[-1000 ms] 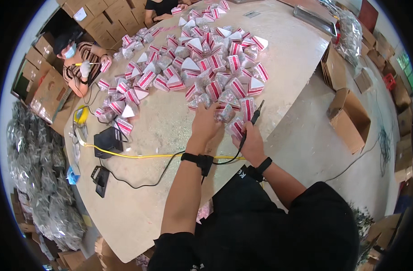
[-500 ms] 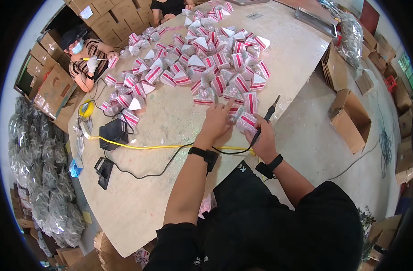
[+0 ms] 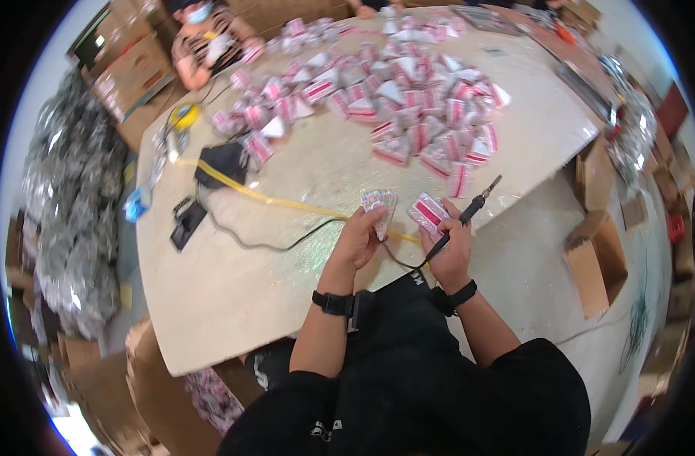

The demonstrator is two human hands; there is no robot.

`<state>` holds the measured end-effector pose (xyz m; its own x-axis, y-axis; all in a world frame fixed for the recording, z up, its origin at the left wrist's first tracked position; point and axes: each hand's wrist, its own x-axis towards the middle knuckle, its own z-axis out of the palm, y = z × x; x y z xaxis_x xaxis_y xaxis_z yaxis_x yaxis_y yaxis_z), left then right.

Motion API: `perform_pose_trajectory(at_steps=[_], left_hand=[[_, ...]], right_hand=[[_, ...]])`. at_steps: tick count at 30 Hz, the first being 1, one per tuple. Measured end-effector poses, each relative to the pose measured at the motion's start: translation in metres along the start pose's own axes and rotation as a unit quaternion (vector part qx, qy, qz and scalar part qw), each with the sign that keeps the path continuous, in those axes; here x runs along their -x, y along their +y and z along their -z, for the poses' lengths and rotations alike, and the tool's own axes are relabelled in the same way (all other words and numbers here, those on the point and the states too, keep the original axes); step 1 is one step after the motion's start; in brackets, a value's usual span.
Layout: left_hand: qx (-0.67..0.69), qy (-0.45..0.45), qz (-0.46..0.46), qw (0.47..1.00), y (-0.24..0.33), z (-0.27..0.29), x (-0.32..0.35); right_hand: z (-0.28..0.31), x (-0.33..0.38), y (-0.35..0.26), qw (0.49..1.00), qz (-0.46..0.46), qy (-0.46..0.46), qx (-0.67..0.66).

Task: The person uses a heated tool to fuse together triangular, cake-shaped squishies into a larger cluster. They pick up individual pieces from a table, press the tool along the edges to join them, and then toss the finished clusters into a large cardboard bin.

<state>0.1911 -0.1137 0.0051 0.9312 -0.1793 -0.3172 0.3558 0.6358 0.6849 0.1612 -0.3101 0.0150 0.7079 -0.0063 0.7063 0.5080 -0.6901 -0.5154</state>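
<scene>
Pinching a speckled wedge packet (image 3: 379, 202) in the half-closed left hand (image 3: 359, 235); grasping a red-striped packet (image 3: 427, 213) together with a soldering iron (image 3: 473, 208) in the curled right hand (image 3: 451, 252).

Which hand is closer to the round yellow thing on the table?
Left. The left hand is below and right of the round yellow thing in the picture; the right hand is even farther right.

wedge pk (image 3: 429, 213): glossy plast. | tbl (image 3: 233, 308): smooth | box (image 3: 589, 280): matt cardbd | shirt (image 3: 454, 395): matt cloth
</scene>
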Motion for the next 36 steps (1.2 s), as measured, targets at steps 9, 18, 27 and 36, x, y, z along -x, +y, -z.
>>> perform_pose_trajectory(at_steps=[9, 18, 27, 36], left_hand=[[0.114, 0.17, -0.331, 0.921, 0.022, 0.053, 0.138], [0.099, 0.232, -0.452, 0.855, 0.004, 0.076, 0.151], [0.244, 0.153, -0.23, 0.929, -0.006, 0.082, 0.142], [0.208, 0.163, -0.335, 0.904, -0.003, 0.102, 0.154]], right_hand=[[-0.078, -0.006, -0.114, 0.94, 0.226, -0.079, -0.242], [-0.076, 0.015, -0.155, 0.907, 0.25, -0.16, -0.298], [-0.092, 0.04, -0.148, 0.89, 0.197, -0.228, -0.342], [-0.099, 0.045, -0.142, 0.83, -0.033, -0.321, -0.454]])
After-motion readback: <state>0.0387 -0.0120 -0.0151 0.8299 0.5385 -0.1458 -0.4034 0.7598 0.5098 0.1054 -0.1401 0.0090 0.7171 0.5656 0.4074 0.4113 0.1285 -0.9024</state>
